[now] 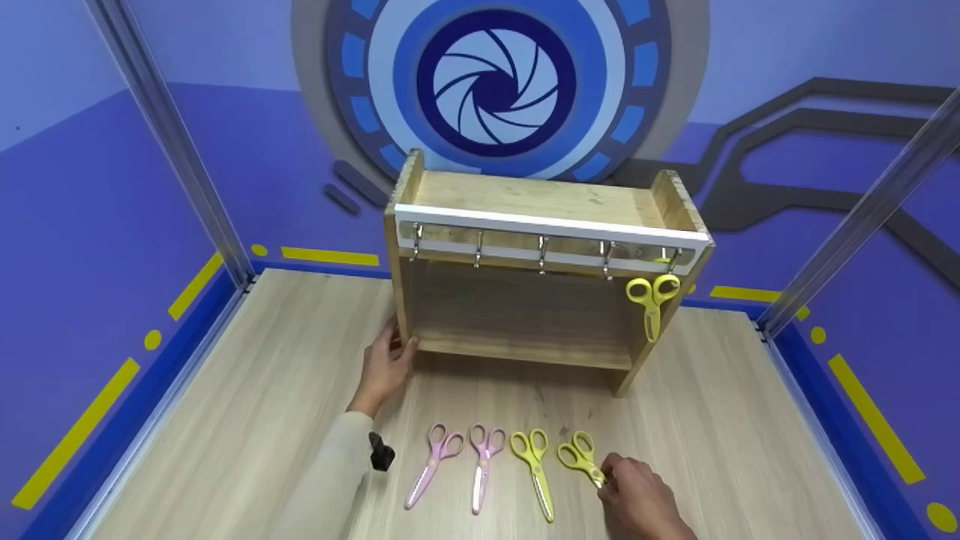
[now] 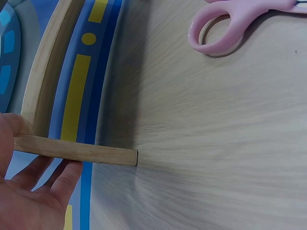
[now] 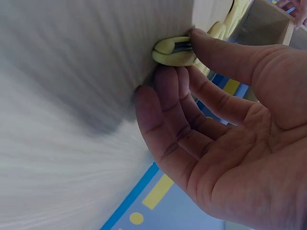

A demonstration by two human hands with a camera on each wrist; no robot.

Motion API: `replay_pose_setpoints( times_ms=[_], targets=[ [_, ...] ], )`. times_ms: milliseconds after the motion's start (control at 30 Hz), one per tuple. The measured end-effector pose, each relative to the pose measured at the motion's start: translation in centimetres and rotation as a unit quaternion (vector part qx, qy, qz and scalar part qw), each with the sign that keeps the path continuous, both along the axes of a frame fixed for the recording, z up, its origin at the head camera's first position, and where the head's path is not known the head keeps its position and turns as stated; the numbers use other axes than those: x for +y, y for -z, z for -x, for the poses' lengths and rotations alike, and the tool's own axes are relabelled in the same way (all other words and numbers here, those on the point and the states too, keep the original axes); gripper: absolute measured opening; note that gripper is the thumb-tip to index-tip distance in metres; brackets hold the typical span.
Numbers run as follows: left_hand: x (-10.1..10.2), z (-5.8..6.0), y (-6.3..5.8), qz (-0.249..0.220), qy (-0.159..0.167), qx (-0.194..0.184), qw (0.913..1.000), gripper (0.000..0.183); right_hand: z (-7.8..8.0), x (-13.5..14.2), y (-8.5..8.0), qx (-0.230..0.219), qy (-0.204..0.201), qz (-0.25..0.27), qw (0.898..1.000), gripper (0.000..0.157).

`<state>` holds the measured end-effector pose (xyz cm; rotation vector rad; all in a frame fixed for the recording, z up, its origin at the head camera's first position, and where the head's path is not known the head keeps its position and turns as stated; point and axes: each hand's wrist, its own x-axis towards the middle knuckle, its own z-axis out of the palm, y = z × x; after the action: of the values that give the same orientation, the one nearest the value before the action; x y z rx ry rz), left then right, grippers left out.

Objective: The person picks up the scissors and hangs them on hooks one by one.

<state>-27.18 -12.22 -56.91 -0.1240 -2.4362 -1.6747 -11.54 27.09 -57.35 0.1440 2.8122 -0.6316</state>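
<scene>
A wooden shelf rack (image 1: 525, 350) stands upright on the table, with a row of metal hooks along its white front rail (image 1: 551, 222). My left hand (image 1: 384, 369) grips the lower part of its left side panel (image 2: 76, 147), thumb on one face and fingers on the other. Between thumb and fingers, my right hand (image 1: 641, 491) pinches yellow scissors (image 1: 589, 468) by the blade end, their handles pointing away from me. The tip (image 3: 172, 53) shows close to the tabletop in the right wrist view. Another pair of yellow scissors (image 1: 651, 301) hangs from the rightmost hook.
Left of my right hand, yellow scissors (image 1: 537, 472) and two pink pairs, the outer pink scissors (image 1: 430, 472) and inner pink scissors (image 1: 481, 469), lie in a row on the table (image 1: 720, 420). Blue patterned walls (image 1: 75, 247) with metal corner posts (image 1: 169, 142) enclose it.
</scene>
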Motion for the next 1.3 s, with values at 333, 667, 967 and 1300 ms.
replay_pose_setpoints(
  times_ms=[333, 667, 967, 1300],
  targets=[
    [0.0, 0.0, -0.2, 0.002, -0.005, -0.001, 1.0000, 0.061, 0.3, 0.5, 0.3, 0.026, 0.019, -0.012, 0.999, 0.012],
    [0.1, 0.1, -0.1, -0.001, -0.003, 0.013, 0.9999, 0.060, 0.3, 0.6, 0.2, 0.013, 0.033, -0.004, 0.999, 0.010],
    [0.3, 0.1, -0.1, 0.016, -0.016, 0.010, 0.9997, 0.052, 0.0, 0.9, 0.1, 0.029, 0.021, -0.006, 0.999, 0.010],
    [0.2, -0.1, 0.0, 0.009, -0.020, 0.017, 0.9996, 0.050, 0.5, 1.3, -0.6, 0.040, -0.010, -0.019, 0.999, 0.017]
  ],
)
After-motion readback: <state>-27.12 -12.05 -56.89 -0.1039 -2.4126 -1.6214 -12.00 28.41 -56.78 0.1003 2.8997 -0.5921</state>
